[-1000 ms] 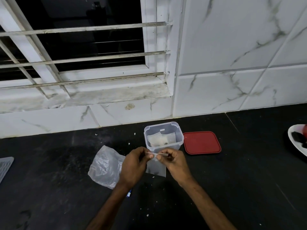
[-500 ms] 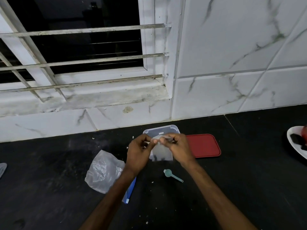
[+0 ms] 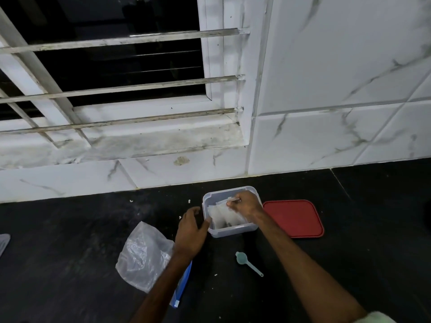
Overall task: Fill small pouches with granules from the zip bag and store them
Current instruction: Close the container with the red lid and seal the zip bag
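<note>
A clear plastic container (image 3: 211, 230) stands on the black counter with small filled pouches inside. My right hand (image 3: 245, 206) is over the container and pinches the top of a small pouch (image 3: 221, 209) that reaches down into it. My left hand (image 3: 192, 229) rests against the container's left wall, thumb at the rim, fingers relaxed and holding nothing. A crumpled clear zip bag (image 3: 144, 255) with a blue strip lies to the left, partly under my left forearm. A small teal scoop (image 3: 247, 262) lies in front of the container.
The container's red lid (image 3: 295, 217) lies flat to its right. White tiled wall and a barred window sill run behind. Loose white grains dot the black counter (image 3: 70, 241). A grey object (image 3: 3, 242) shows at the left edge.
My hands parted: the right lowered the pouch into the container, and the left let go and dropped to the container's left side.
</note>
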